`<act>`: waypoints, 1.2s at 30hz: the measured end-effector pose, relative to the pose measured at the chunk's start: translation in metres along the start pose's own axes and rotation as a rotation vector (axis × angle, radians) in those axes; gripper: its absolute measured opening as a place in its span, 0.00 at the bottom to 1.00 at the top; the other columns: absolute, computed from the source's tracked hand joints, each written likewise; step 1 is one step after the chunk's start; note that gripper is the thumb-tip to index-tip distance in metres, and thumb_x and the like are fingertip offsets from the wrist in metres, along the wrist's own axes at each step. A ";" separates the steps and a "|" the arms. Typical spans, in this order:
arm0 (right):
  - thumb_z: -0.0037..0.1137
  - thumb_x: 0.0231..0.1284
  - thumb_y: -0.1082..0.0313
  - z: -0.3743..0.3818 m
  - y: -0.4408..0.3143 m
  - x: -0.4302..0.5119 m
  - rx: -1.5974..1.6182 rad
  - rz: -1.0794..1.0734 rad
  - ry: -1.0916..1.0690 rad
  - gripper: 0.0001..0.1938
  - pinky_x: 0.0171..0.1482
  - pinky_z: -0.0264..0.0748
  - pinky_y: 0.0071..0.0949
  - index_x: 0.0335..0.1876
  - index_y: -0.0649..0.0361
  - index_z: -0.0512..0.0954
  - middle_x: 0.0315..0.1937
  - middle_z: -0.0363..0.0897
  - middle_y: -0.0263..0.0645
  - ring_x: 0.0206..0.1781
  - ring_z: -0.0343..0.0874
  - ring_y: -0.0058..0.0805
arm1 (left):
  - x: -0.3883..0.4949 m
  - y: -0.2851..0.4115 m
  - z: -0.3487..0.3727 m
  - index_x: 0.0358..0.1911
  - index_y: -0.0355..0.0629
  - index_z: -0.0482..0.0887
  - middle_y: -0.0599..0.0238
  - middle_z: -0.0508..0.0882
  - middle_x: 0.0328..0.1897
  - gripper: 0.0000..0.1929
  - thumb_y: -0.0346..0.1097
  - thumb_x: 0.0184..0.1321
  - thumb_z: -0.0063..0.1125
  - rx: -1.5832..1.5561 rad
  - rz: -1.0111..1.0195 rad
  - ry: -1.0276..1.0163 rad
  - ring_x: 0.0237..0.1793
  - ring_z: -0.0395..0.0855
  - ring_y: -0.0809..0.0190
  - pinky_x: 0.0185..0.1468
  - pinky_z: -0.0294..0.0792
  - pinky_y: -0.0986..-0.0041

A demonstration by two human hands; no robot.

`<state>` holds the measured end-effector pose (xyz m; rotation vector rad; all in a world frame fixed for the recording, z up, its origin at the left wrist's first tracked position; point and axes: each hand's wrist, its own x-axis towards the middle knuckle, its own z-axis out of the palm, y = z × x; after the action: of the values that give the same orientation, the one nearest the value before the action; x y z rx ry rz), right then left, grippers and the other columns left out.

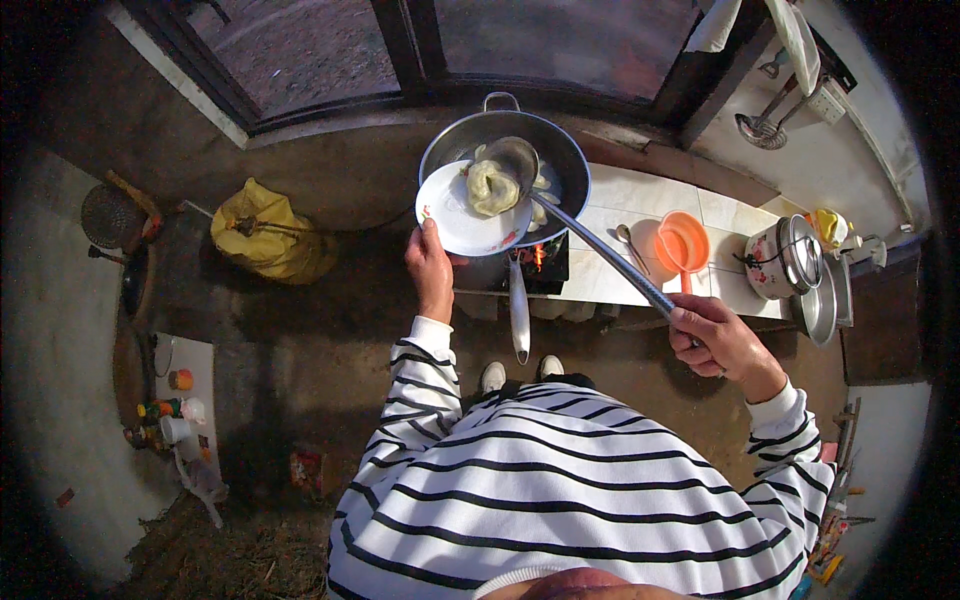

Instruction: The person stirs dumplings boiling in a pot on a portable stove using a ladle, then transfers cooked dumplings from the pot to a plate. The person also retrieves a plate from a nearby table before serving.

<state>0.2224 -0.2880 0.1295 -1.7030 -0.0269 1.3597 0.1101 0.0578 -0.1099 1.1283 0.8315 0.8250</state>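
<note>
My left hand [433, 270] grips the rim of a white plate [450, 217] with red floral marks, held over the near left part of a wok [574, 165]. Pale dumplings [493, 189] lie at the plate's right side, beside the bowl of a metal ladle [521, 157]. More pale pieces show in the wok, partly hidden by plate and ladle. My right hand [716, 337] is closed around the far end of the ladle's long handle. Under the wok, an orange flame [538, 256] burns on a stove; the wok's metal handle [519, 315] points towards me.
On the tiled counter [600, 277], right of the wok, are a spoon [630, 244], an orange plastic dipper [682, 240] and a rice cooker [780, 259]. Metal basins [817, 307] stand beyond. A yellow covering [259, 232] is at left. Windows rise behind the wok; strainers [761, 133] hang at right.
</note>
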 end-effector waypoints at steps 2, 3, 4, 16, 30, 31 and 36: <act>0.47 0.78 0.57 0.002 0.002 0.000 -0.030 -0.024 -0.007 0.12 0.16 0.51 0.13 0.54 0.56 0.70 0.27 0.64 0.25 0.19 0.57 0.08 | 0.001 0.000 0.001 0.54 0.32 0.79 0.58 0.86 0.42 0.25 0.53 0.76 0.48 -0.001 -0.015 0.004 0.31 0.85 0.64 0.21 0.80 0.76; 0.47 0.79 0.57 0.003 0.004 0.000 -0.045 -0.050 -0.020 0.14 0.17 0.52 0.13 0.57 0.57 0.70 0.27 0.64 0.25 0.20 0.57 0.08 | 0.001 0.000 0.001 0.54 0.32 0.79 0.58 0.86 0.42 0.25 0.53 0.76 0.48 -0.004 -0.011 0.011 0.31 0.85 0.64 0.21 0.80 0.76; 0.46 0.79 0.56 0.004 0.006 0.001 -0.065 -0.061 -0.021 0.16 0.17 0.53 0.14 0.60 0.58 0.69 0.27 0.64 0.25 0.20 0.57 0.08 | 0.001 -0.001 0.002 0.54 0.32 0.79 0.58 0.86 0.43 0.25 0.53 0.76 0.48 -0.007 -0.006 0.017 0.31 0.85 0.64 0.21 0.80 0.76; 0.46 0.78 0.63 -0.001 0.042 0.016 -0.986 -0.599 0.274 0.25 0.37 0.71 0.25 0.71 0.71 0.64 0.29 0.71 0.34 0.29 0.72 0.22 | 0.000 -0.012 0.001 0.58 0.34 0.77 0.58 0.85 0.47 0.26 0.54 0.76 0.47 -0.069 -0.057 0.006 0.35 0.86 0.64 0.22 0.80 0.74; 0.48 0.76 0.64 -0.039 0.038 0.040 -0.629 -0.436 0.328 0.21 0.25 0.67 0.29 0.69 0.66 0.68 0.23 0.70 0.37 0.23 0.70 0.21 | 0.004 -0.014 -0.039 0.57 0.40 0.79 0.60 0.86 0.47 0.24 0.55 0.73 0.50 -0.088 -0.045 0.160 0.35 0.87 0.61 0.23 0.77 0.72; 0.49 0.76 0.65 -0.045 0.040 0.046 -0.731 -0.517 0.362 0.21 0.27 0.69 0.32 0.68 0.67 0.68 0.23 0.71 0.40 0.24 0.72 0.24 | 0.003 -0.011 -0.047 0.57 0.40 0.79 0.60 0.86 0.47 0.24 0.55 0.73 0.50 -0.102 -0.030 0.167 0.35 0.87 0.61 0.23 0.77 0.72; 0.49 0.72 0.71 -0.067 0.045 0.068 -0.958 -0.653 0.408 0.18 0.35 0.74 0.41 0.64 0.67 0.70 0.28 0.78 0.54 0.28 0.80 0.46 | -0.007 0.006 -0.080 0.56 0.40 0.78 0.59 0.85 0.48 0.25 0.56 0.72 0.52 -0.030 -0.009 0.257 0.37 0.86 0.60 0.25 0.77 0.72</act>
<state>0.2780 -0.3204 0.0461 -2.4014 -1.0435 0.4727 0.0350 0.0864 -0.1201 1.0040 1.0320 0.9849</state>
